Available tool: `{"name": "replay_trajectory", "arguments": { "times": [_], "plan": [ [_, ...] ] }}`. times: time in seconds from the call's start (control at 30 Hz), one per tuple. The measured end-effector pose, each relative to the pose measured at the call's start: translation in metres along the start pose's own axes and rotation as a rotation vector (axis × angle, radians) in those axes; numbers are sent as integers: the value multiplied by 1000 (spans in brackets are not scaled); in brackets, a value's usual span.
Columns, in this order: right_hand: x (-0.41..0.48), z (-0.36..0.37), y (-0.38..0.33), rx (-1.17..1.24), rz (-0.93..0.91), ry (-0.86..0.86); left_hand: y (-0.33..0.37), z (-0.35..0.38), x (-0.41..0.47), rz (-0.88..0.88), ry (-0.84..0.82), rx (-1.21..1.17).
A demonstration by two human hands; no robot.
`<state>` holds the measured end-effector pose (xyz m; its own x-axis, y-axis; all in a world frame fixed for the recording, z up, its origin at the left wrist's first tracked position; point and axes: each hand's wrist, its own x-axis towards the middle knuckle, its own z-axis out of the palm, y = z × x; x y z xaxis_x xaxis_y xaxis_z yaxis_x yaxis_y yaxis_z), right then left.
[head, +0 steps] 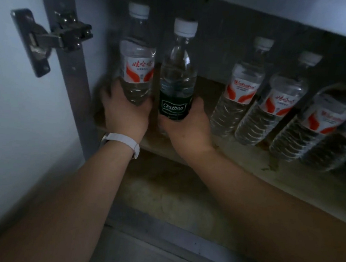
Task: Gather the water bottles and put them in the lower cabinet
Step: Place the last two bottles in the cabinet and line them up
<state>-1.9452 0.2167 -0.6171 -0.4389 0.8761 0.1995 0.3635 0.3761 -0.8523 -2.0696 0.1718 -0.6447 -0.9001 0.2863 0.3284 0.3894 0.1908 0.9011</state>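
Now, red-label bottle and green-label bottle are side by side at the left end of the cabinet shelf, left hand and right hand each wrapped round a base. Let go carelessly and one could topple into the row of bottles. Both upright, caps up, long axes vertical.

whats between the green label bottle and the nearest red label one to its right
Nothing: the head view shows only bare shelf between the green-label bottle, gripped by the right hand, and that red-label bottle.
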Motion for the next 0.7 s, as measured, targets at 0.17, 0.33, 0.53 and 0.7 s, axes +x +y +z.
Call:
{"name": "replay_trajectory", "arguments": {
  "times": [0.17, 0.33, 0.53, 0.7],
  "plan": [
    [15, 1, 5, -61, 24, 139, -3, 10, 13, 93, -136, 79],
    [32, 7, 10, -99, 70, 234, 7, 22, 27, 126, -234, 119],
    [44, 8, 15, -91, 94, 284, 9, 41, 34, 69, -322, 97],
    [52, 9, 18, -100, 80, 287, 12, 45, 36, 82, -336, 36]
  ]
}}
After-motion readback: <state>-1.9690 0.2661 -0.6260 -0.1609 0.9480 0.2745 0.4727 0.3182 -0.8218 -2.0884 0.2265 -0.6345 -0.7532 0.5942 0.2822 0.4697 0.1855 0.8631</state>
